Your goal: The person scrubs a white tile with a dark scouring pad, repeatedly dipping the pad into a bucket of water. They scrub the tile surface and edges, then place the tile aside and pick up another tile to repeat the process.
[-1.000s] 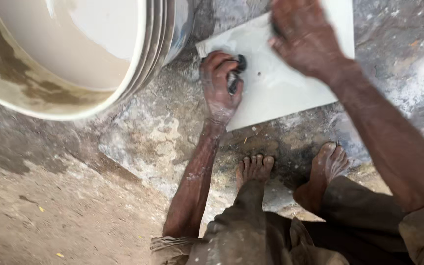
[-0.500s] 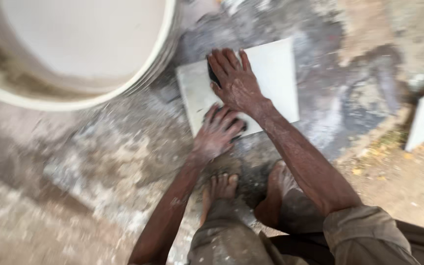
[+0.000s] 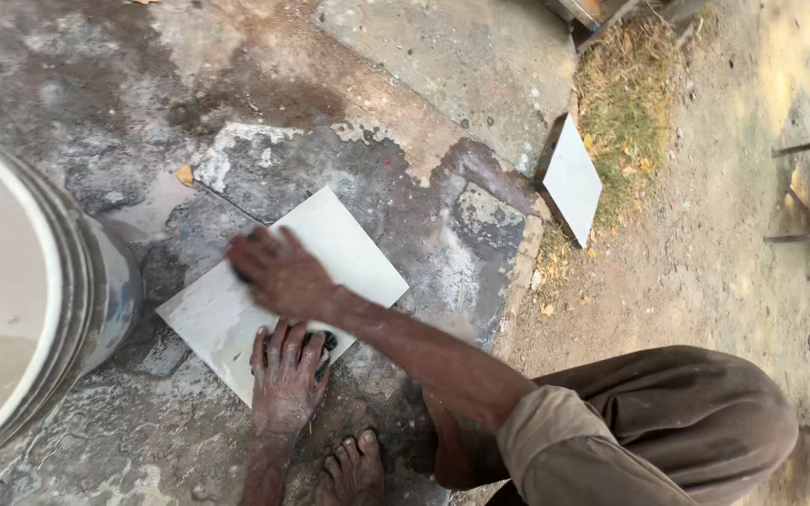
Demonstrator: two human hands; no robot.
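Tile [image 3: 349, 253] lies wet and streaked; right hand [image 3: 278, 274] rubs it, fingers flat (blurred), left hand [image 3: 288, 370] clutching something dark, scrubbing seemingly unfinished.

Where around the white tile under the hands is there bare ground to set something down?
Bare concrete lies beyond the flat white square tile, toward the upper slab, and between it and the small white tile leaning at the grass. Crowded: the big white bucket on one side, left hand, right hand and bare foot near.

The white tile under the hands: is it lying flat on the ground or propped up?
Flat. The white tile lies face up on the wet stone slab, with the left hand and right hand pressed on it.
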